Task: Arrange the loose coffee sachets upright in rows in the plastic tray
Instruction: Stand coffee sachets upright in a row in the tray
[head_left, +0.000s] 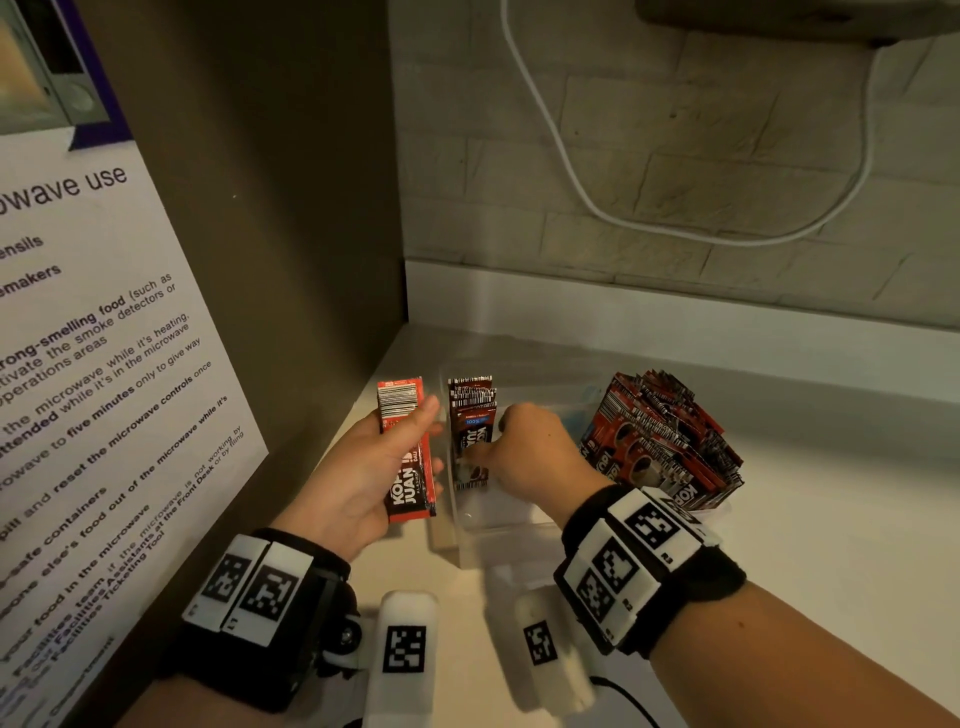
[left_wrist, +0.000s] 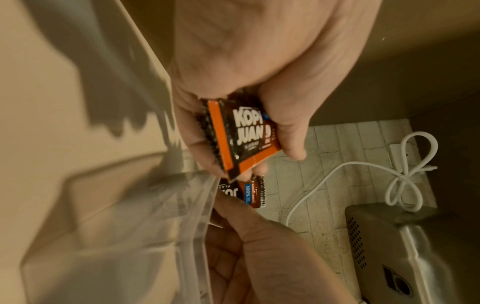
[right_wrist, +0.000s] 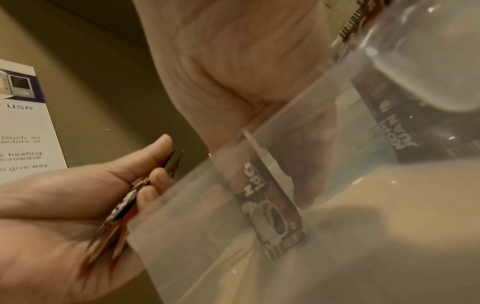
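Note:
My left hand (head_left: 426, 436) grips a stack of red sachets (head_left: 408, 452), thumb across the front, just left of the clear plastic tray (head_left: 498, 540). The left wrist view shows that stack (left_wrist: 241, 133) pinched between thumb and fingers. My right hand (head_left: 483, 449) reaches down into the tray's left end, its fingertips pinching the brown sachets (head_left: 470, 415) that stand upright there. Through the tray wall (right_wrist: 194, 226), an upright brown sachet (right_wrist: 272, 216) shows beside my right fingers (right_wrist: 301, 181). A heap of red sachets (head_left: 665, 441) leans at the tray's right end.
A dark side panel with a microwave notice (head_left: 93, 389) closes off the left. A brick wall with a white cable (head_left: 571, 176) stands behind. A metal appliance (left_wrist: 415, 246) hangs above. Pale counter (head_left: 831, 545) stretches to the right.

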